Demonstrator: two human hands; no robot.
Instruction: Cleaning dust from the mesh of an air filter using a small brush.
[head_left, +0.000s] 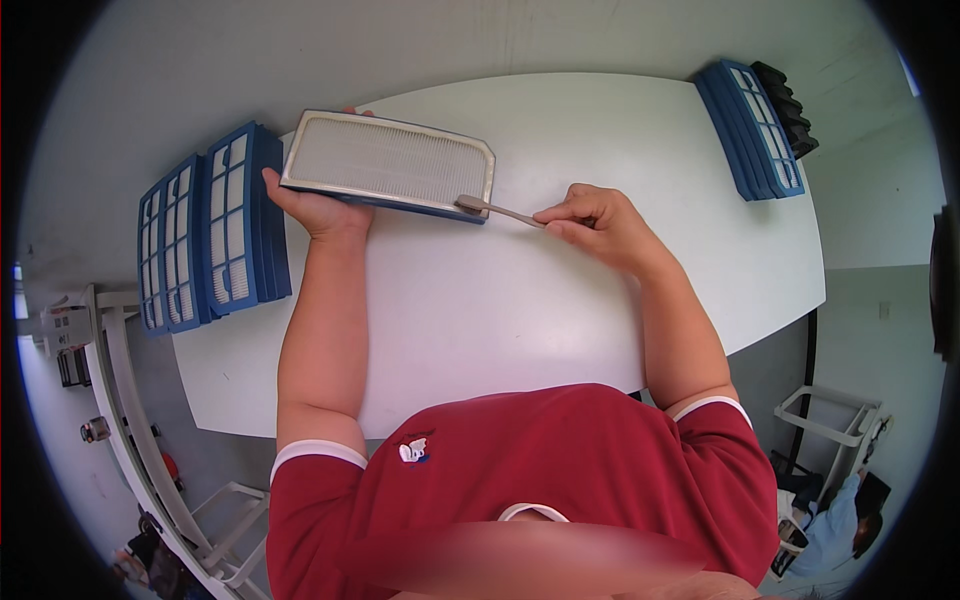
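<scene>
My left hand holds up a pleated air filter by its left end, with the white pleats facing me; a blue edge shows along its lower side. In my right hand is the handle of a slim brownish-grey brush, probably a toothbrush. Its head lies over the lower right corner of the filter's pale rim; whether the bristles touch the rim cannot be told. Most of the left fingers are hidden behind the filter.
Stacks of blue-framed filters stand at the left of the white table. More blue-framed filters and black ridged parts are at the far right corner. A person in light blue is at the lower right, away from the table.
</scene>
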